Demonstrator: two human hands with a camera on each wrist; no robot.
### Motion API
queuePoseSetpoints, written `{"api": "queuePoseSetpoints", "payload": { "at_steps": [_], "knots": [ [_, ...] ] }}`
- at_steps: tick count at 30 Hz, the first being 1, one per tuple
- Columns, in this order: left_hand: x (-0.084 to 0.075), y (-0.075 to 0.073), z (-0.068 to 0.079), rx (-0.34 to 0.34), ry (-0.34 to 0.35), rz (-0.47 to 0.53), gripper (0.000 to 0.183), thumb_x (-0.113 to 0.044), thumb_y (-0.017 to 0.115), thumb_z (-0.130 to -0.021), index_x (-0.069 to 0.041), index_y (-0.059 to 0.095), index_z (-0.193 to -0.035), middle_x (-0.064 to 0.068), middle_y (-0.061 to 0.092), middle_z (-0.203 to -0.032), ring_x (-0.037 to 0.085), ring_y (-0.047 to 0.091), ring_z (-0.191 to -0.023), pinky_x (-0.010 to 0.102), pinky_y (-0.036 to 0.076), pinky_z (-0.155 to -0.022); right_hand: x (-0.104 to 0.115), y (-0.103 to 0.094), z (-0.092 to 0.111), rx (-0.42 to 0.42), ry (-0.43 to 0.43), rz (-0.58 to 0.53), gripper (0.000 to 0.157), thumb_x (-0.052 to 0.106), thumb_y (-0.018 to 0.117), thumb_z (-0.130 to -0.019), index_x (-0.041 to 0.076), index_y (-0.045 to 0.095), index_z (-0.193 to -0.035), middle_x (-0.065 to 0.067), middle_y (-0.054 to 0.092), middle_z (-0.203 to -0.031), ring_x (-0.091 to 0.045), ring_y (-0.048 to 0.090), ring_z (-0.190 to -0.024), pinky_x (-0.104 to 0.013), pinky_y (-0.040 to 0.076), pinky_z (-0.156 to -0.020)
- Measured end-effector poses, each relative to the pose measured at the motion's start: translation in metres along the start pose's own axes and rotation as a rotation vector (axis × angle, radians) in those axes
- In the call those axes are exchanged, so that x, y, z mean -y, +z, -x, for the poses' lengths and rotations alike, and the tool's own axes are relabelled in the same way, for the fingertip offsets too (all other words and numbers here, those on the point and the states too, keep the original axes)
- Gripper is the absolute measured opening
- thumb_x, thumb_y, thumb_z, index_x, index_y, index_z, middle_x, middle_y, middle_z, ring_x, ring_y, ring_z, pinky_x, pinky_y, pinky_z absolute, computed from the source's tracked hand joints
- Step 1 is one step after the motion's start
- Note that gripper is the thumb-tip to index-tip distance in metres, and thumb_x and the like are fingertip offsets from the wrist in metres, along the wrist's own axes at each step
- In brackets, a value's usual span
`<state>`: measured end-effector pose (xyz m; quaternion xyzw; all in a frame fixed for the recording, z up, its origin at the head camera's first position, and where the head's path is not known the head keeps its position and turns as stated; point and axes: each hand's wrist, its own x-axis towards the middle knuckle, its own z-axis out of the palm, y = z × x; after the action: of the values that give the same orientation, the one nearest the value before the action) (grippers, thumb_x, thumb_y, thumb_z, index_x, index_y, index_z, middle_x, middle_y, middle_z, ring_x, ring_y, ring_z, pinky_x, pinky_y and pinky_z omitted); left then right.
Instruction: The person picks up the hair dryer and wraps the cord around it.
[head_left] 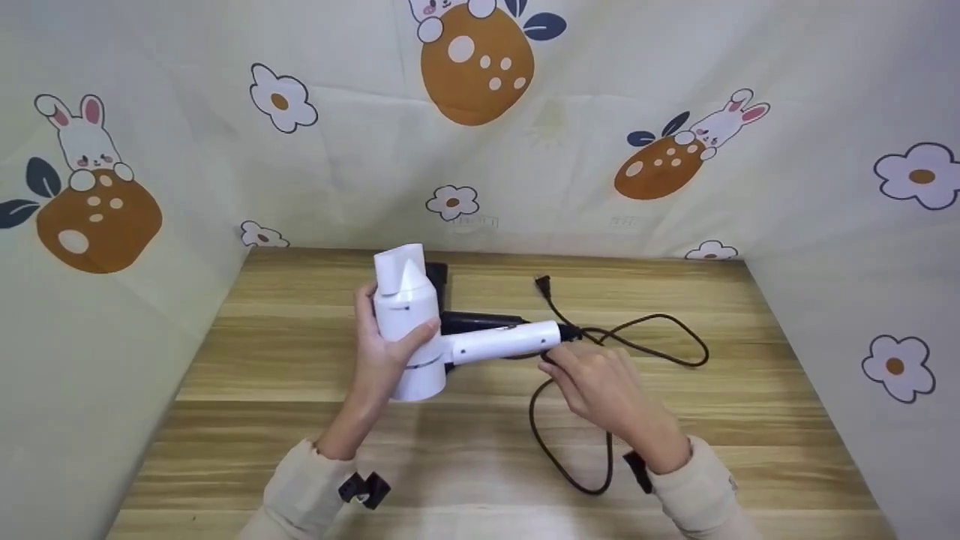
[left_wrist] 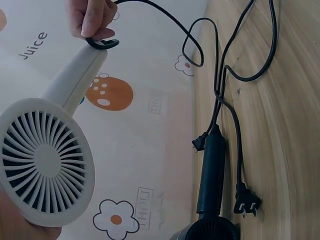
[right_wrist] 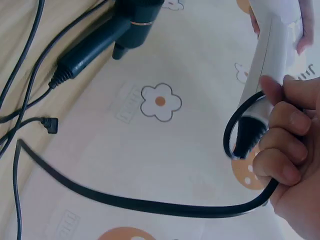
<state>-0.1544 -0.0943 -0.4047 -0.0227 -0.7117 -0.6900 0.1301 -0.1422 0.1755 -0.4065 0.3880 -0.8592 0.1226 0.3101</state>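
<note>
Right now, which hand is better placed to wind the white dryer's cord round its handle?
Probably the right hand: it grips the cord close to the handle's end, while the left hand holds the white dryer.

There are two hair dryers (head_left: pixel 409 330) (head_left: pixel 480 322), two plugs (left_wrist: pixel 199 142) (left_wrist: pixel 247 201), two hands (head_left: pixel 382 356) (head_left: pixel 607 382) — and one table (head_left: pixel 270 360).
</note>
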Motion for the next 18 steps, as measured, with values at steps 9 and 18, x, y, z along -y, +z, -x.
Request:
{"api": "queuePoseSetpoints", "payload": {
  "at_steps": [9, 18],
  "knots": [
    [0.001, -0.004, 0.000, 0.087, -0.029, 0.070, 0.065, -0.004, 0.072, -0.072, -0.009, 0.033, -0.123, 0.010, 0.055, -0.099, 0.022, 0.058, -0.086, 0.040, 0.051, -0.073, -0.013, -0.016, -0.007, -0.070, 0.044, -0.315, 0.012, 0.014, 0.072, -0.079, 0.011, 0.062, -0.085, 0.006, 0.055, -0.068, 0.001, 0.039, -0.055, -0.010, 0.029, -0.046],
    [0.001, -0.004, 0.003, 0.125, -0.067, 0.172, 0.063, -0.004, 0.068, -0.070, -0.007, 0.034, -0.123, 0.007, 0.058, -0.098, 0.021, 0.061, -0.083, 0.040, 0.053, -0.073, -0.021, -0.013, -0.003, 0.071, 0.485, -1.050, 0.005, -0.003, 0.058, -0.086, -0.003, 0.061, -0.090, 0.006, 0.064, -0.084, -0.003, 0.058, -0.074, -0.018, 0.049, -0.065]
  ]
}}
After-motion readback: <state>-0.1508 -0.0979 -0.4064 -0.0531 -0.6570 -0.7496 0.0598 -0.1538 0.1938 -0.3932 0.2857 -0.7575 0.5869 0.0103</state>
